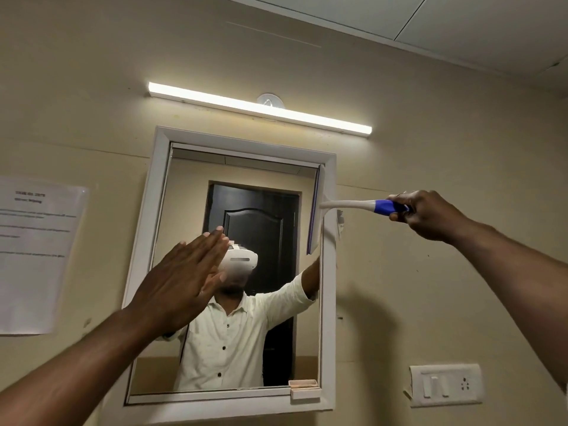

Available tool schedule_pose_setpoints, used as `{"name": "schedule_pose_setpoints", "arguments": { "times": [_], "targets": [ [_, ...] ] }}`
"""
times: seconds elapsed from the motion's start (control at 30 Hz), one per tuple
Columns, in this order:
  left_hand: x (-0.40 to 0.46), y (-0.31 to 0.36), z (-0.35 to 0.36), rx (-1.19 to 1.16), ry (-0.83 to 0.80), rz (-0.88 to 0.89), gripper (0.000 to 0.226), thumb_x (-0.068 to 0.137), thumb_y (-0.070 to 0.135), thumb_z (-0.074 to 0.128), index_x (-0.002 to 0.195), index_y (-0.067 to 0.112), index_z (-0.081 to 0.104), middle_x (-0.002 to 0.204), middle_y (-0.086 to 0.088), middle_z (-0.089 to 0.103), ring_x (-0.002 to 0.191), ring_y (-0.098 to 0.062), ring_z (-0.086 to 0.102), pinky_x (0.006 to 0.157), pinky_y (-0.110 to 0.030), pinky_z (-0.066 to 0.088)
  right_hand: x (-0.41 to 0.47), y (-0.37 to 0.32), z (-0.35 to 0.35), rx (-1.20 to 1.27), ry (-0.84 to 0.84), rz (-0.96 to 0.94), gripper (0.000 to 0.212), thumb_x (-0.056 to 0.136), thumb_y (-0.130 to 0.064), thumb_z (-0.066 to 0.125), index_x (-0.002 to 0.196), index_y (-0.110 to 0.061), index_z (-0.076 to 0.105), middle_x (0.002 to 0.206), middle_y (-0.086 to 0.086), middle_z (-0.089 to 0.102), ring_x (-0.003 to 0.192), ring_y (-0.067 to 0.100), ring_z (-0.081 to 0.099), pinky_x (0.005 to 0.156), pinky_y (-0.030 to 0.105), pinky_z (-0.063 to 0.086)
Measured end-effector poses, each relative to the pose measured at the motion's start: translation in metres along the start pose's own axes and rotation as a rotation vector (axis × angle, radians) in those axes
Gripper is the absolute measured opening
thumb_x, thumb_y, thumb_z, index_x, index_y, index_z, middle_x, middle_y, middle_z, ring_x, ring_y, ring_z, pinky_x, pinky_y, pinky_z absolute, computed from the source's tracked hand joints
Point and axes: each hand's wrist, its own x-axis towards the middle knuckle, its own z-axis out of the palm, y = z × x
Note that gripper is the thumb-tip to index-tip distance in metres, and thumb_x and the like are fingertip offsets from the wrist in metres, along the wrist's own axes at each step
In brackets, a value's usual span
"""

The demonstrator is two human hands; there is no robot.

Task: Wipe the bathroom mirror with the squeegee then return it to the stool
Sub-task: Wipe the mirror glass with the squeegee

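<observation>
right hand [430,215]: fingers curled round the blue end of the squeegee [344,206] handle, gripping far back from the blade
squeegee: white neck, blue grip, blade standing upright along the right edge of the mirror [196,333] glass, beside the white frame [328,272] — upper half of the pane
blade contact: looks against the glass, can't confirm full-length contact from this angle
left hand [187,278]: flat, fingers straight and pressed together, raised in front of the mirror's left-centre; holds nothing; touching the glass or just off it — cannot tell
stool: not in view
progress guess: wiping step underway, return to stool not yet done
risk 1: grip at handle tip gives weak leverage, so the blade could tilt, skip and leave streaks
risk 2: blade sits tight on the frame edge, could catch the frame lip and jump off the glass
risk 3: left palm on the glass would smear a wiped patch
risk 4: small tray [302,390] at the mirror's lower right corner, a downward stroke on this side could knock it
risk 5: arm stretched high and sideways, pressure likely uneven, handle could slip from the fingers
</observation>
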Motion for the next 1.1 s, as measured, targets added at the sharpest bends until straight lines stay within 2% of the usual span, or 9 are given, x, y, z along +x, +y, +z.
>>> {"name": "schedule_pose_setpoints", "arguments": {
  "times": [0.23, 0.3, 0.4, 0.53, 0.67, 0.77, 0.87, 1.0, 1.1],
  "targets": [
    [-0.013, -0.01, -0.012, -0.006, -0.015, -0.018, 0.074, 0.074, 0.074, -0.004, 0.138, 0.039, -0.016, 0.145, 0.024, -0.023, 0.136, 0.007, -0.015, 0.111, -0.02, -0.006, -0.006, 0.009, -0.004, -0.008, -0.019, 0.028, 0.042, 0.088, -0.015, 0.063, 0.13, -0.01, 0.056, 0.125, 0.016, 0.062, 0.108, 0.034, 0.055, 0.09, 0.045, 0.048],
    [-0.017, -0.013, -0.016, 0.02, -0.01, -0.027, 0.077, 0.072, 0.077, -0.008, 0.137, 0.039, -0.016, 0.144, 0.025, -0.024, 0.136, 0.007, -0.015, 0.112, -0.021, -0.006, -0.008, 0.007, -0.003, 0.007, -0.006, 0.013, 0.041, 0.089, -0.014, 0.063, 0.128, -0.009, 0.057, 0.12, 0.017, 0.064, 0.102, 0.034, 0.056, 0.087, 0.043, 0.046],
    [-0.021, -0.02, -0.023, 0.044, 0.011, -0.043, 0.07, 0.078, 0.068, -0.001, 0.14, 0.038, -0.012, 0.148, 0.022, -0.02, 0.137, 0.005, -0.012, 0.113, -0.023, -0.003, -0.009, -0.004, 0.001, 0.046, 0.038, -0.05, 0.036, 0.088, -0.012, 0.063, 0.124, -0.007, 0.059, 0.11, 0.018, 0.066, 0.088, 0.03, 0.053, 0.078, 0.036, 0.041],
    [-0.036, -0.034, -0.038, 0.088, 0.014, -0.069, 0.059, 0.087, 0.06, 0.008, 0.136, 0.042, -0.018, 0.147, 0.022, -0.024, 0.137, 0.005, -0.016, 0.114, -0.022, -0.006, -0.011, -0.039, 0.017, 0.118, 0.072, -0.134, 0.037, 0.086, -0.01, 0.065, 0.123, -0.005, 0.059, 0.109, 0.019, 0.066, 0.084, 0.023, 0.05, 0.078, 0.032, 0.037],
    [-0.056, -0.054, -0.053, 0.173, -0.003, -0.14, 0.061, 0.095, 0.052, 0.021, 0.145, 0.034, -0.01, 0.152, 0.016, -0.021, 0.143, -0.002, -0.01, 0.117, -0.028, 0.0, -0.015, -0.092, 0.051, 0.178, 0.005, -0.254, 0.037, 0.086, -0.005, 0.063, 0.123, -0.01, 0.059, 0.109, 0.014, 0.067, 0.088, 0.02, 0.055, 0.078, 0.031, 0.043],
    [-0.07, -0.065, -0.063, 0.214, -0.028, -0.189, 0.062, 0.094, 0.052, 0.019, 0.146, 0.033, -0.01, 0.153, 0.014, -0.021, 0.142, -0.002, -0.01, 0.116, -0.027, -0.002, -0.021, -0.135, 0.073, 0.198, -0.05, -0.335, 0.042, 0.084, -0.005, 0.064, 0.125, -0.011, 0.057, 0.113, 0.012, 0.066, 0.095, 0.024, 0.061, 0.084, 0.037, 0.052],
    [-0.079, -0.072, -0.072, 0.23, -0.037, -0.21, 0.062, 0.094, 0.053, 0.018, 0.146, 0.032, -0.01, 0.152, 0.014, -0.021, 0.142, -0.002, -0.009, 0.117, -0.027, -0.002, -0.028, -0.17, 0.09, 0.226, -0.072, -0.394, 0.042, 0.084, -0.011, 0.064, 0.126, -0.012, 0.056, 0.114, 0.012, 0.065, 0.099, 0.028, 0.062, 0.086, 0.044, 0.054],
    [-0.086, -0.076, -0.08, 0.239, -0.034, -0.211, 0.065, 0.088, 0.058, 0.008, 0.145, 0.033, -0.01, 0.15, 0.017, -0.021, 0.137, 0.002, -0.013, 0.116, -0.027, -0.001, -0.03, -0.193, 0.107, 0.229, -0.075, -0.434, 0.042, 0.085, -0.013, 0.064, 0.126, -0.013, 0.056, 0.113, 0.011, 0.065, 0.098, 0.026, 0.061, 0.086, 0.04, 0.053],
    [-0.087, -0.078, -0.083, 0.235, -0.029, -0.203, 0.063, 0.091, 0.058, 0.01, 0.146, 0.032, -0.006, 0.15, 0.017, -0.018, 0.139, 0.0, -0.009, 0.116, -0.028, 0.0, -0.031, -0.196, 0.114, 0.201, -0.086, -0.44, 0.041, 0.086, -0.014, 0.063, 0.127, -0.014, 0.056, 0.113, 0.01, 0.066, 0.097, 0.025, 0.061, 0.085, 0.039, 0.052]
  ]
}}
